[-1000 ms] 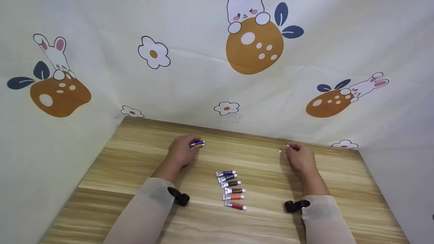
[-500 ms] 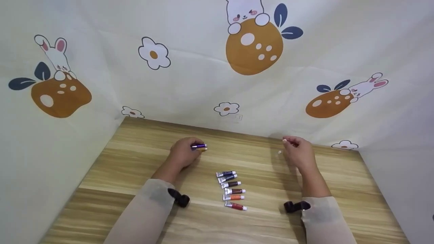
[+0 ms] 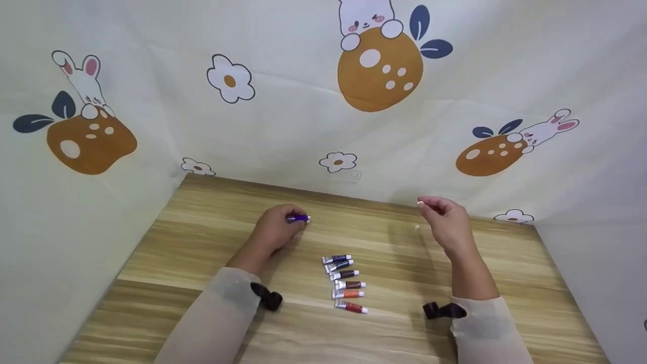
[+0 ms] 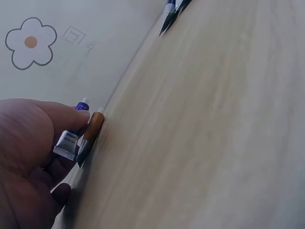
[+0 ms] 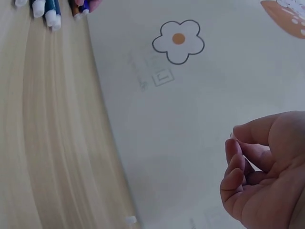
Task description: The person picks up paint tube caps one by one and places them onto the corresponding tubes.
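My left hand (image 3: 279,226) pinches a purple paint tube (image 3: 299,219) between thumb and fingers at the back left of the table. An ochre paint tube (image 4: 94,125) is right beside it in the left wrist view, its end at the table; the head view mostly hides it. My right hand (image 3: 447,225), raised at the back right, pinches a small white cap (image 3: 420,203) between thumb and fingertip. Another small white piece, like a cap, (image 3: 417,227) lies on the table below that hand. Several paint tubes (image 3: 348,293) in blues, browns, orange and red lie in a column between the forearms.
The wood-grain table (image 3: 212,242) meets a cream printed cloth (image 3: 283,141) along its back edge and both sides. A black wrist-camera mount (image 3: 268,297) sits on the left sleeve, another (image 3: 445,310) on the right one.
My right hand has risen from near the table and drifted slightly left with the white cap. My left hand has shifted a little right, the purple tube now covering the ochre one in the head view.
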Action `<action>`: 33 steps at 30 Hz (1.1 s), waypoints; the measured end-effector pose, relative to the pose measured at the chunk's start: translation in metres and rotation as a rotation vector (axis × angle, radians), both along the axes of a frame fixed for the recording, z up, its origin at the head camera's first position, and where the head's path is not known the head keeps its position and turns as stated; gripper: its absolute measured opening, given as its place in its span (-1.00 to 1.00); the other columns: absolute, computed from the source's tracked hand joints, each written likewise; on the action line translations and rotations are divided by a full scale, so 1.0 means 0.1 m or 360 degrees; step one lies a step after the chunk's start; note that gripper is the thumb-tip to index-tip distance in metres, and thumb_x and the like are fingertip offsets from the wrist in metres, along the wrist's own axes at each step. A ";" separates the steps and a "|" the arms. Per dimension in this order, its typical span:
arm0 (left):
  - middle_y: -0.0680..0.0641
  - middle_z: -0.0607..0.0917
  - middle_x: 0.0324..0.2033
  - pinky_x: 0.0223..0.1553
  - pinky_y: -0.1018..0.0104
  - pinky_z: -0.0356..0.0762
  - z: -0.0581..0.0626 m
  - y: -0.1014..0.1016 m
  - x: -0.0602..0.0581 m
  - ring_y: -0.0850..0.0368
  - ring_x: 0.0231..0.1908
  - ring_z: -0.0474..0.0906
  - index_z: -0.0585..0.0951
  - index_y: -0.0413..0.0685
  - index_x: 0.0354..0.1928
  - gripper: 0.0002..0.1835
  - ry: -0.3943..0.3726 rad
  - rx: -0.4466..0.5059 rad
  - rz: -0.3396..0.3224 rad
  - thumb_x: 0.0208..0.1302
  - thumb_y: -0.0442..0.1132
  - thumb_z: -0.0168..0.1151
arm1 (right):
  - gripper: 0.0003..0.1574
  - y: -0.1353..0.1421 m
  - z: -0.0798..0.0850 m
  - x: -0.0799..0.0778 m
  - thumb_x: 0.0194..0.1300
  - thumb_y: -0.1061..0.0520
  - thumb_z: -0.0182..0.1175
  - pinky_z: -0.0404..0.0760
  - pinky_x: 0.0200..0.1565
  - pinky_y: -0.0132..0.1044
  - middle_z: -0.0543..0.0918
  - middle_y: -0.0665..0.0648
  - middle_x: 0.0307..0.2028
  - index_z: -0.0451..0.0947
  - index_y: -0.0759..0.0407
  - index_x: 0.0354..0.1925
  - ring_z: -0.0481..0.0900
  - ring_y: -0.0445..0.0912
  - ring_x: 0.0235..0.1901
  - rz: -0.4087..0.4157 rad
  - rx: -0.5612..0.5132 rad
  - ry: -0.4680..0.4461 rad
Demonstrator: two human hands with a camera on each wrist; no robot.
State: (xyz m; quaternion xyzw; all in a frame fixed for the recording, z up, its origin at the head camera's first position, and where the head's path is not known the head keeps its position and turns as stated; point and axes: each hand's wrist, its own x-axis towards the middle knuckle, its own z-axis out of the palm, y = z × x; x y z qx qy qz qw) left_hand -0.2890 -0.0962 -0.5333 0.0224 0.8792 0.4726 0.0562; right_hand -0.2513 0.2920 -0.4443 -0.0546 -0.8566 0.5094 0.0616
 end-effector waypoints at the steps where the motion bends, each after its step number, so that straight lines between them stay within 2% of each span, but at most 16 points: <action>1: 0.00 0.80 0.07 0.37 -0.01 0.61 0.01 0.01 0.00 -0.04 0.23 0.69 0.77 0.18 0.01 -0.79 0.0005 0.0018 0.0008 0.38 -0.20 0.47 | -0.58 -0.01 0.01 0.01 0.54 -0.04 0.30 0.60 -0.12 -0.45 0.74 0.03 -0.10 0.73 0.23 0.14 0.59 -0.20 -0.12 -0.0001 -0.0004 0.0015; 4: 0.02 0.80 0.05 0.33 0.03 0.64 0.03 0.03 0.02 -0.01 0.19 0.71 0.76 0.19 0.02 -0.79 0.0007 0.0065 0.0028 0.39 -0.18 0.47 | -0.60 -0.05 0.06 0.03 0.53 -0.03 0.31 0.59 -0.16 -0.44 0.73 -0.05 -0.16 0.74 0.22 0.11 0.56 -0.19 -0.15 0.0011 -0.0015 0.0037; 9: 0.04 0.79 0.05 0.30 0.07 0.67 0.11 0.07 0.06 0.03 0.17 0.71 0.74 0.19 0.08 -0.77 0.0017 0.0120 0.0039 0.43 -0.14 0.43 | -0.62 -0.12 0.14 0.10 0.53 -0.04 0.32 0.57 -0.20 -0.42 0.70 -0.05 -0.21 0.74 0.19 0.09 0.53 -0.14 -0.17 0.0046 -0.0030 0.0053; 15: 0.09 0.77 0.01 0.20 0.08 0.70 0.24 0.14 0.11 0.08 0.10 0.70 0.72 0.27 0.08 -0.81 0.0064 0.0143 0.0025 0.50 -0.11 0.37 | -0.71 -0.22 0.26 0.23 0.52 0.03 0.33 0.55 -0.26 -0.41 0.70 -0.03 -0.25 0.75 0.20 0.03 0.52 -0.13 -0.24 0.0100 -0.0036 0.0165; 21: 0.14 0.77 -0.02 0.17 0.08 0.68 0.38 0.22 0.19 0.10 0.05 0.67 0.73 0.33 0.02 -0.86 0.0135 0.0175 -0.0048 0.52 -0.10 0.34 | -0.79 -0.34 0.38 0.37 0.50 0.10 0.35 0.58 -0.30 -0.40 0.74 0.05 -0.26 0.76 0.20 -0.03 0.57 -0.14 -0.30 0.0144 -0.0075 0.0284; 28: 0.16 0.79 -0.08 0.11 0.11 0.68 0.55 0.30 0.32 0.11 -0.02 0.67 0.76 0.30 -0.05 -0.90 0.0216 0.0250 -0.0144 0.49 -0.12 0.38 | -0.84 -0.44 0.48 0.51 0.46 0.17 0.38 0.62 -0.29 -0.40 0.76 -0.03 -0.29 0.79 0.18 -0.04 0.62 -0.15 -0.32 0.0204 -0.0085 0.0389; 33: 0.20 0.80 -0.13 0.00 0.16 0.69 0.67 0.34 0.42 0.13 -0.09 0.67 0.77 0.32 -0.06 -0.92 0.0272 0.0299 -0.0168 0.48 -0.06 0.40 | -0.85 -0.49 0.54 0.60 0.45 0.21 0.39 0.66 -0.24 -0.41 0.79 -0.05 -0.26 0.81 0.16 -0.05 0.65 -0.15 -0.28 0.0223 -0.0081 0.0446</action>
